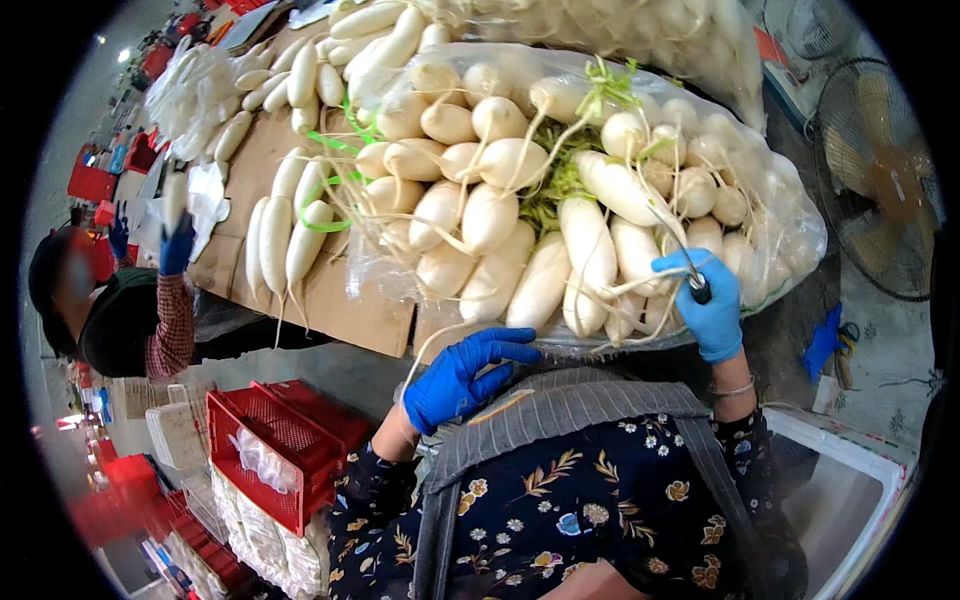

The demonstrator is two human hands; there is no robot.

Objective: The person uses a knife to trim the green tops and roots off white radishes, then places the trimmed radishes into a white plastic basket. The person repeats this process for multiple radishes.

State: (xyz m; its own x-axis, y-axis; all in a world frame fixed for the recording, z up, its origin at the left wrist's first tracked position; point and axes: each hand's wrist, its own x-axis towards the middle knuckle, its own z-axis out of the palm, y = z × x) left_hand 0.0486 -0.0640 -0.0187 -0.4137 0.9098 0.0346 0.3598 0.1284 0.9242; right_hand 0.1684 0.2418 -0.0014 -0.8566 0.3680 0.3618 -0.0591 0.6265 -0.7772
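Observation:
My right hand [701,296], in a light blue glove, holds a knife [690,266] by its dark handle, the thin blade pointing up and left over the daikon radishes. My left hand [457,371], in a darker blue glove, lies at the near edge of the pile with its fingers apart, touching or close to the plastic; I see nothing gripped in it. In front of me, many white daikon radishes [514,161] with long roots lie in an opened clear plastic bag [795,202]. Green leaves [551,187] show between them.
Loose radishes [276,232] and green ties [322,217] lie on cardboard [360,315] at left. A gloved co-worker [135,322] stands beyond, holding a radish. A red crate [259,450] stands lower left, a white foam box [840,480] lower right, a floor fan [885,172] at right.

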